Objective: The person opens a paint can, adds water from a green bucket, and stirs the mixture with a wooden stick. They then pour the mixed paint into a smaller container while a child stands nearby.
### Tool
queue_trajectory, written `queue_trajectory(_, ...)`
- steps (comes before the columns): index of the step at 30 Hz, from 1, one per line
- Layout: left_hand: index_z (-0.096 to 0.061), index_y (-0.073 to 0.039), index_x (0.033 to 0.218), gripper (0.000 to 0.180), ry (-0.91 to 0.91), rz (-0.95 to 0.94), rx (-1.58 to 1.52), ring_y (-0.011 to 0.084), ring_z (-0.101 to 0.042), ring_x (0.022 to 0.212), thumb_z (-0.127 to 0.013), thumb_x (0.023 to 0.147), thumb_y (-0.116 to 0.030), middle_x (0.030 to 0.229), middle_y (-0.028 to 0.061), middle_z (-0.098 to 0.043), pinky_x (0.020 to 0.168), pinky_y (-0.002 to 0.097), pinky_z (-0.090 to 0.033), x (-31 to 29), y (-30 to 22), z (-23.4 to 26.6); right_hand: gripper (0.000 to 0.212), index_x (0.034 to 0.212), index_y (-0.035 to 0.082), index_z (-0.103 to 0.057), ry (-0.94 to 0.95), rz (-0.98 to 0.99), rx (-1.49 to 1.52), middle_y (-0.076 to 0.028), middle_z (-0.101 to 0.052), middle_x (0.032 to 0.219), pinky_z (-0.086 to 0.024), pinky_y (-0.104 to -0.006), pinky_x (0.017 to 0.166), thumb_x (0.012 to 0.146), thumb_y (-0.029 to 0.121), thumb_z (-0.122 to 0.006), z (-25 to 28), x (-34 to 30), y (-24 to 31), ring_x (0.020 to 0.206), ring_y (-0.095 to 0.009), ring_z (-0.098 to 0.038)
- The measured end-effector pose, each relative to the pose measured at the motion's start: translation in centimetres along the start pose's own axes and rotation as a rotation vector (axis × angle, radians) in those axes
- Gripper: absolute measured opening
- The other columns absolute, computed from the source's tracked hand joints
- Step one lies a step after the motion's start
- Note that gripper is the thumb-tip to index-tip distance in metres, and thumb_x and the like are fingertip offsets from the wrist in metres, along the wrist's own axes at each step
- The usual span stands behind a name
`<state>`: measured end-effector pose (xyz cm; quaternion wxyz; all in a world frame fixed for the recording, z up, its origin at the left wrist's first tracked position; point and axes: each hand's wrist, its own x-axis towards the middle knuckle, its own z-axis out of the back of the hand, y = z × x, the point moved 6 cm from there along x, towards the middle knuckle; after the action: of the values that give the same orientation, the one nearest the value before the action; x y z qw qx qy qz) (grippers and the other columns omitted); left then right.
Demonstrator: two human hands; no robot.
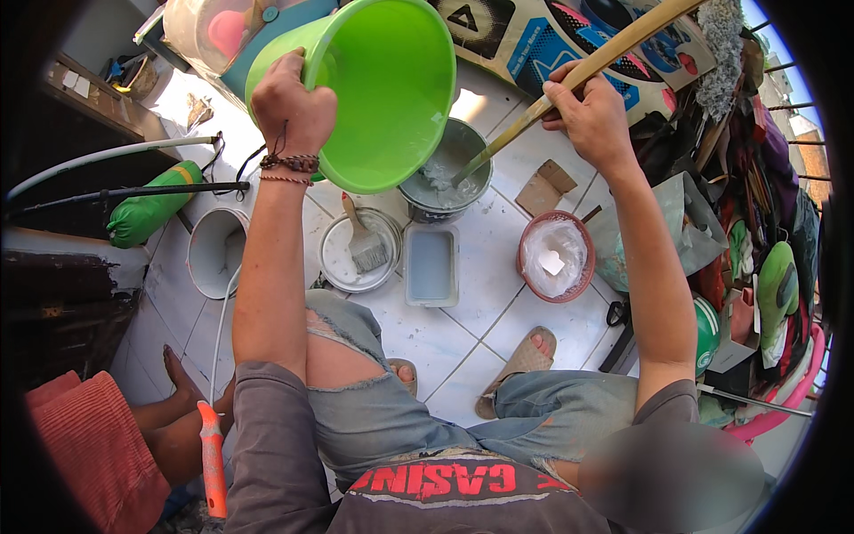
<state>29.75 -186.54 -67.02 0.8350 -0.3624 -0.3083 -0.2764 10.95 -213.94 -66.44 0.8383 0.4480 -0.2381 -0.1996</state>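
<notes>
My left hand point(292, 105) grips the rim of a bright green plastic bucket point(382, 89), tilted with its mouth facing down toward a grey metal pail point(466, 149) on the white tiled floor. My right hand point(592, 111) holds a long wooden stick point(569, 78) whose lower end dips into the pale grey paste inside that pail. The green bucket's lip hangs just above and left of the pail's rim.
A lid with a paint brush point(360, 249), a rectangular grey tray point(431, 265) and a reddish bowl of white powder point(555, 256) lie near my feet. A white bucket point(216, 252) stands left. Another person's foot point(182, 378) and an orange-handled tool point(212, 458) are lower left; clutter fills the right.
</notes>
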Motion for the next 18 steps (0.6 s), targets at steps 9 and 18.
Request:
queue_trajectory(9,-0.070,0.002,0.097,0.037,-0.014,0.066,-0.019,0.0360,-0.067,0.083,-0.055,0.063,-0.004,0.092,0.0210,-0.069,0.080,0.0386,-0.053,0.3,1.6,0.1,0.023,0.101,-0.005,-0.058,0.029,-0.003,0.126,-0.012,-0.065,0.085,-0.058,-0.0268,0.062,0.090,0.014,-0.062,-1.8,-0.4,0.4,0.068,-0.015,-0.067)
queue_trajectory(18,-0.072,-0.004,0.098,0.035,0.061,0.237,0.017,0.0262,-0.068,0.073,-0.056,0.067,-0.009,0.080,0.0165,-0.070,0.073,0.0334,-0.053,1.6,6.6,-0.8,0.020,0.099,-0.002,-0.059,0.011,0.188,-0.140,-0.009,-0.062,0.069,-0.052,-0.0282,0.058,0.089,0.015,-0.061,-1.5,0.1,1.3,0.063,-0.016,-0.065)
